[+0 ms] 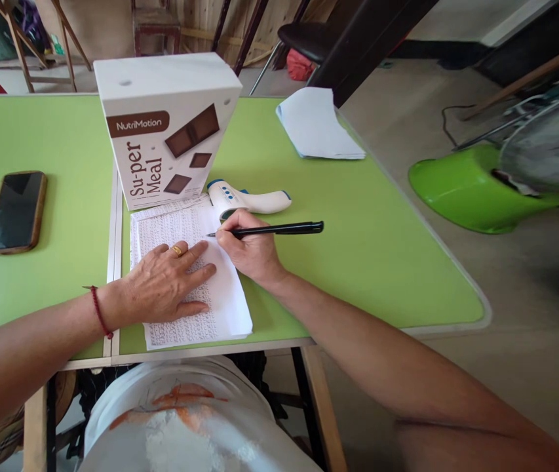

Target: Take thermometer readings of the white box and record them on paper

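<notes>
My right hand (252, 251) is closed around a black pen (284, 229), its tip at the upper right part of a sheet of paper (232, 308). Dense rows of handwriting cover much of the sheet, with a blank strip along its right side. Lying flat on the paper, my left hand (166, 282) has its fingers spread and holds nothing. Just beyond the right hand rests a white and blue handheld infrared thermometer (254, 200). A white NutriMotion box (161, 131) stands upright behind the paper, at the sheet's top edge.
On the left of the green table (382, 262) lies a phone (15, 212) in a brown case. A folded stack of white paper (321, 124) sits near the far right edge. Beyond the table are a green plastic stool (461, 190) and a dark-seated chair (308, 42).
</notes>
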Available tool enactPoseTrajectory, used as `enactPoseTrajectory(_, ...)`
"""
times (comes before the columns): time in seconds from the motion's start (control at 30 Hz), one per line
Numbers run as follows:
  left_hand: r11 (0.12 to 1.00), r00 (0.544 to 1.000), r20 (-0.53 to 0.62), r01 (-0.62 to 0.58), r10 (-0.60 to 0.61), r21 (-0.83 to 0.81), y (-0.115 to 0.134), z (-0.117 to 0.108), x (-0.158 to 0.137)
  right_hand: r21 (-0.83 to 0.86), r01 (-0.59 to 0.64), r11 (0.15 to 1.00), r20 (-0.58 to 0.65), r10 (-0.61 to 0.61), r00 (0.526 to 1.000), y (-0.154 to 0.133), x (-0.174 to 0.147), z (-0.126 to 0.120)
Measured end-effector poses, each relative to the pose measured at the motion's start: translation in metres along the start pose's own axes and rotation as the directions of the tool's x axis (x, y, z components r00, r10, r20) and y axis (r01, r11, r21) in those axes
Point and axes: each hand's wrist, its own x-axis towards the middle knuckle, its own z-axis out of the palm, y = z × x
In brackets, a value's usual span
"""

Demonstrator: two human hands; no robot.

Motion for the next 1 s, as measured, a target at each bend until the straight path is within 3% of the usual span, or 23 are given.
enactPoseTrajectory(1.0,1.0,1.0,0.0,-0.001,0.001,-0.002,-0.0005,0.0012,-0.0008,0.02,0.003,1.0,-0.031,-0.003,1.0,-0.0006,0.0002,0.0008)
